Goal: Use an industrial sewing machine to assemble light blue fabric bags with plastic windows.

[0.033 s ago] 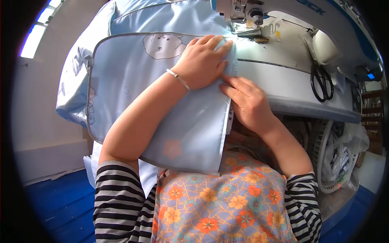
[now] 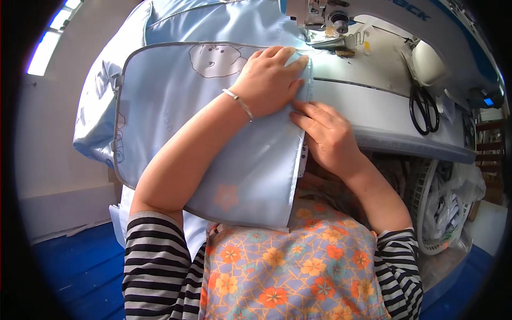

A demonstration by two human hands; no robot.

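A light blue fabric panel [image 2: 250, 165] with grey piping, a printed cartoon animal and an orange star lies across my lap and the machine bed. My left hand [image 2: 272, 77] rests flat on its upper right part, fingers spread close to the raw edge. Just nearer to me, my right hand [image 2: 326, 128] pinches that raw right edge between thumb and fingers; its fingertips are partly under the cloth. Beyond my left hand, the panel's far corner reaches the lit needle area of the sewing machine [image 2: 338, 21]. The needle itself cannot be made out.
More shiny blue fabric [image 2: 213, 24] is bunched behind and left of the panel. Black-handled scissors [image 2: 424, 109] lie on the white machine table [image 2: 368, 109] at the right. Below the table edge stands a white basket [image 2: 421, 213] holding plastic bags.
My left hand and the panel's far right edge have shifted very slightly to the right, along the machine bed. My right hand has hardly moved.
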